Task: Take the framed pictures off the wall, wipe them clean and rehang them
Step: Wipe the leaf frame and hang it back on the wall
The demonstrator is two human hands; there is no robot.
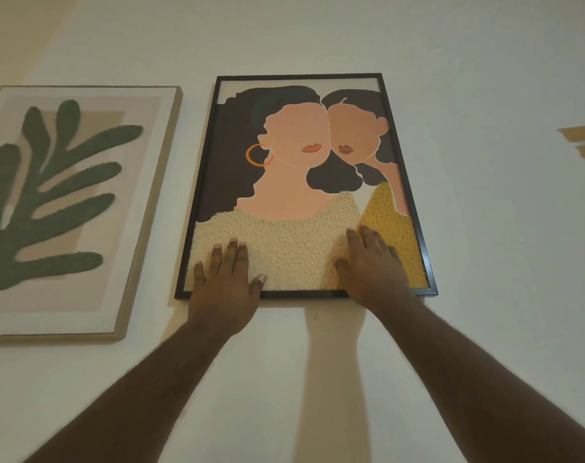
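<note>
A black-framed picture [304, 155] of two figures hangs on the pale wall in the middle of the view. My left hand [226, 284] lies flat with straight fingers on its lower left part, over the bottom frame edge. My right hand [373, 265] lies flat on its lower right part, fingers straight, also across the bottom edge. To the left hangs a second picture [67, 202] in a light wooden frame, showing a green leaf shape. Neither hand touches that one.
Two strips of brown tape [582, 142] stick to the wall at the far right. Bare wall [318, 379] runs below both pictures, with my forearms reaching up across it.
</note>
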